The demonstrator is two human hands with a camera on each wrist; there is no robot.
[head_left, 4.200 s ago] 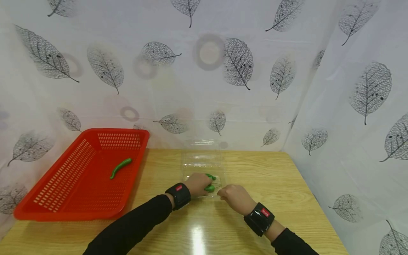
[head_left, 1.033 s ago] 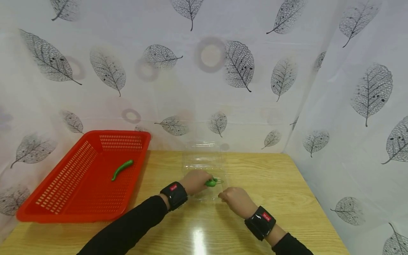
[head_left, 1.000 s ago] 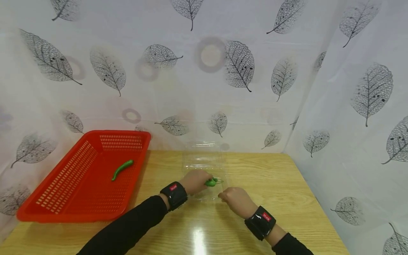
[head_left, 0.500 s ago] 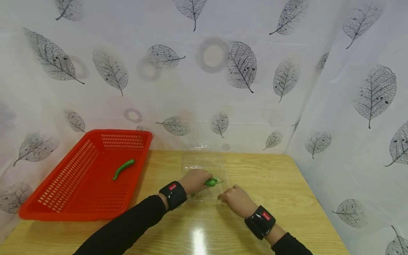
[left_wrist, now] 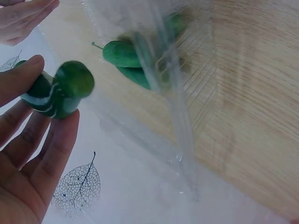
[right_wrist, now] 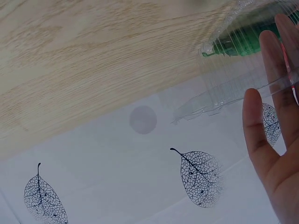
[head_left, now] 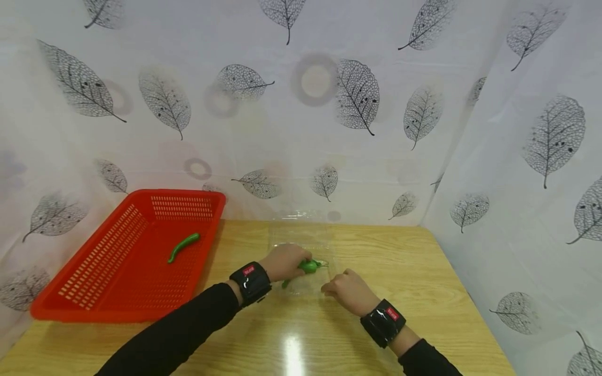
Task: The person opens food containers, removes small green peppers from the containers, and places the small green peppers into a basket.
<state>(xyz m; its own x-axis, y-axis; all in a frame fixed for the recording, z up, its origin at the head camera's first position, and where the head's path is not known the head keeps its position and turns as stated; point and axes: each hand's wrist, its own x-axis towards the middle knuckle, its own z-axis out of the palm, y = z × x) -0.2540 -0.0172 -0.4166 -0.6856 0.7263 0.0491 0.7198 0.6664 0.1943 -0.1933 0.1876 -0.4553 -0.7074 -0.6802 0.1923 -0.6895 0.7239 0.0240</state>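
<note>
Green peppers, red basket, yellowish wood-grained table, white leaf-printed sheet.

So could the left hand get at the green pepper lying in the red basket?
Probably not straight away: the left hand holds at least one other pepper. Otherwise the way looks free: the red basket is open on top and nothing covers the basket pepper.

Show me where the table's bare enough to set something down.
Widest: the wooden table right of the right hand, out to the table's right edge. Also the front strip between the black sleeves, and a narrower rear gap between the red basket and the clear clamshell. Crowded: the clamshell, green peppers inside, left hand and right hand at it.
</note>
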